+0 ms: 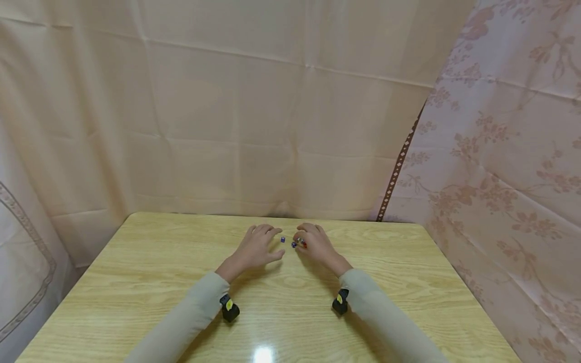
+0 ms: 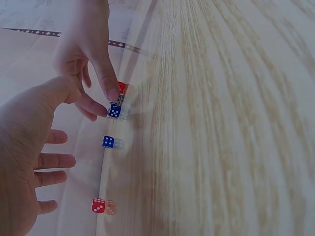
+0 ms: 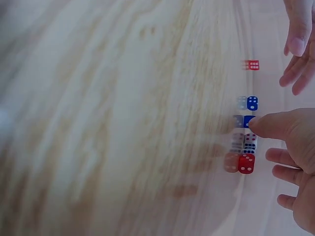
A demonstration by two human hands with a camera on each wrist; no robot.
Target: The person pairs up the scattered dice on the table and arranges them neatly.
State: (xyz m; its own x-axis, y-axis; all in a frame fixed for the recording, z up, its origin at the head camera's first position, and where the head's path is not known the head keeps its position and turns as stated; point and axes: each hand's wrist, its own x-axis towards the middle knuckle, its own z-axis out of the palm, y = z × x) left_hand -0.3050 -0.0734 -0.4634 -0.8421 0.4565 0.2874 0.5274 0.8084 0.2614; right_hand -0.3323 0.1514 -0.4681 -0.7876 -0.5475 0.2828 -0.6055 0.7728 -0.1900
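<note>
My right hand [image 1: 314, 243] is at a small group of dice, its thumb against a blue die [image 3: 248, 121] and a finger close at that die's side. White dice with coloured pips [image 3: 250, 140] and a red die [image 3: 247, 163] sit just beyond it, partly covered by the hand in the head view. A second blue die [image 1: 283, 239] lies between the two hands. My left hand [image 1: 257, 247] is spread with thumb and fingers apart, holding nothing. Near its fingers in the left wrist view is another red die [image 2: 98, 205], hidden by the hand in the head view.
The dice lie toward the far side of a glossy wood-grain table [image 1: 281, 312]. A beige curtain [image 1: 227, 126] hangs behind its back edge, and a floral curtain [image 1: 513, 176] borders the right. Both wrists wear small black cameras [image 1: 230, 310].
</note>
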